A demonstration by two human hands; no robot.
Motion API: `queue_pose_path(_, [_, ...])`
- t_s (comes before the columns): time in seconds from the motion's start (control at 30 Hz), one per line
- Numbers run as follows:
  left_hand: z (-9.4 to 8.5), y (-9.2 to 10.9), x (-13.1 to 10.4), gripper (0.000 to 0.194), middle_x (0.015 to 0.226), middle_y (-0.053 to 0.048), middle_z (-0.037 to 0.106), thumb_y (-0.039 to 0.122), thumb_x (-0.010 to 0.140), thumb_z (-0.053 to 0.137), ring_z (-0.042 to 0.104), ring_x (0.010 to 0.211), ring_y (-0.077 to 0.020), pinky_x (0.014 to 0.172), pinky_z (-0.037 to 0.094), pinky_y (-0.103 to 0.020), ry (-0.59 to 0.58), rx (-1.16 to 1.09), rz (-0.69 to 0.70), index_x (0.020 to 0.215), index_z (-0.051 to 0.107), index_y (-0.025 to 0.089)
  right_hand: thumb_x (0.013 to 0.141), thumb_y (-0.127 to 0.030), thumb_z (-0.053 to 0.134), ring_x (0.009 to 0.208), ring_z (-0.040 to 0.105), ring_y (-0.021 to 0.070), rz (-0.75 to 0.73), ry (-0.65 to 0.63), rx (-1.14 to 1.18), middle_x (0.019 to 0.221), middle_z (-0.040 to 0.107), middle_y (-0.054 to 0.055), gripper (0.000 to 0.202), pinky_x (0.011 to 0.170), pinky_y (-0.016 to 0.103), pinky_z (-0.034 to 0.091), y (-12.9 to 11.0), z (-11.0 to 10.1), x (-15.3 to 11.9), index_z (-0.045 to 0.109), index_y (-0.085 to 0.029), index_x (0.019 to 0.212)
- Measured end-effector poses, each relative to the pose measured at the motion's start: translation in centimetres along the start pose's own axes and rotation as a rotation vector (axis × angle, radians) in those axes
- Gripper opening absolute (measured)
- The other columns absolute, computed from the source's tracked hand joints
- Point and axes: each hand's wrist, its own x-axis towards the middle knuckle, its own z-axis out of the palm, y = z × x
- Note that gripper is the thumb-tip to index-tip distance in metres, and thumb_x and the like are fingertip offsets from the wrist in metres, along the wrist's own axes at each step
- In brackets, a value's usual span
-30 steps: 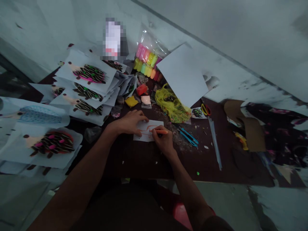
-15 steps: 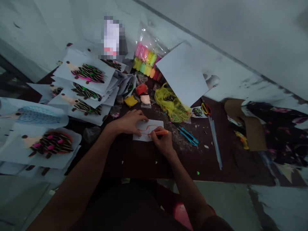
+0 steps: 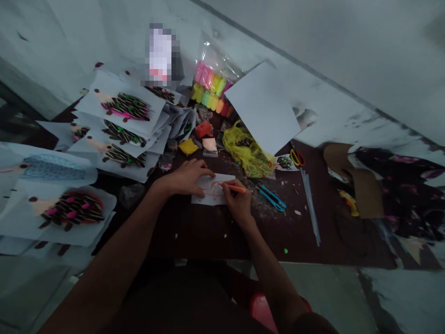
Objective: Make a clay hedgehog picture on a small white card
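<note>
1. 1 small paper sheet (image 3: 208,199) lies on the desk (image 3: 208,234) between the 2 hands, its longer side running from left hand to right; orange lines are drawn on it.
2. 1 orange pen (image 3: 237,189) slants across the sheet's right part, tip toward the left hand, tail out past the right; whether the tip touches is too small to tell.
3. Right hand (image 3: 239,202): fingers closed round the pen, nearest to the drawn lines.
4. Left hand (image 3: 189,177): thumb and fingers spread flat, resting over the sheet's left edge, gripping nothing that shows.
5. Just beyond the left hand sit 1 yellow packet (image 3: 188,146) and 1 pale block (image 3: 209,144); beyond the right, 1 yellow mesh bag (image 3: 248,155).
6. Near the right hand, on its outer side, lies 1 blue cutting tool (image 3: 273,197); well left of the left hand, decorated papers (image 3: 125,109) are piled.
</note>
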Motion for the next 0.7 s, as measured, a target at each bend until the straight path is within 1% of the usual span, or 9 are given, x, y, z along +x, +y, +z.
queue_pose_path(0.2, [-0.03, 0.17, -0.02, 0.062, 0.123, -0.007, 0.057, 0.039, 0.071, 0.075, 0.05, 0.115, -0.03, 0.099, 0.038, -0.04, 0.01, 0.006, -0.003, 0.131, 0.064, 0.029, 0.092, -0.036, 0.06, 0.069, 0.066, 0.0157, -0.032, -0.015, 0.06, 0.078, 0.072, 0.002, 0.021, 0.064, 0.026, 0.05, 0.11, 0.34, 0.09, 0.072, -0.021, 0.084])
queue_pose_path(0.37, [0.09, 0.04, 0.01, 0.062, 0.123, -0.007, 0.057, 0.038, 0.071, 0.075, 0.049, 0.115, -0.0299, 0.1, 0.038, -0.04, 0.014, 0.006, 0.001, 0.131, 0.064, 0.029, 0.092, -0.038, 0.059, 0.07, 0.067, 0.0163, -0.02, -0.052, 0.033, 0.079, 0.073, 0.003, 0.023, 0.064, 0.027, 0.05, 0.12, 0.48, 0.15, 0.073, -0.021, 0.085])
queue_pose_path(0.57, [0.05, 0.08, 0.08, 0.063, 0.124, -0.006, 0.057, 0.039, 0.07, 0.076, 0.05, 0.115, -0.0293, 0.1, 0.038, -0.039, 0.008, 0.014, -0.007, 0.131, 0.064, 0.029, 0.092, -0.035, 0.058, 0.069, 0.067, 0.0165, -0.029, -0.018, 0.019, 0.077, 0.072, 0.003, 0.022, 0.065, 0.027, 0.049, 0.19, 0.43, 0.24, 0.072, -0.02, 0.082])
queue_pose_path(0.7, [0.1, 0.09, 0.04, 0.061, 0.123, -0.006, 0.057, 0.039, 0.07, 0.075, 0.05, 0.115, -0.0294, 0.099, 0.039, -0.039, 0.018, 0.008, -0.005, 0.13, 0.065, 0.03, 0.092, -0.036, 0.058, 0.069, 0.067, 0.0164, -0.038, -0.043, 0.023, 0.078, 0.073, 0.003, 0.022, 0.064, 0.027, 0.049, 0.08, 0.37, 0.21, 0.072, -0.021, 0.083])
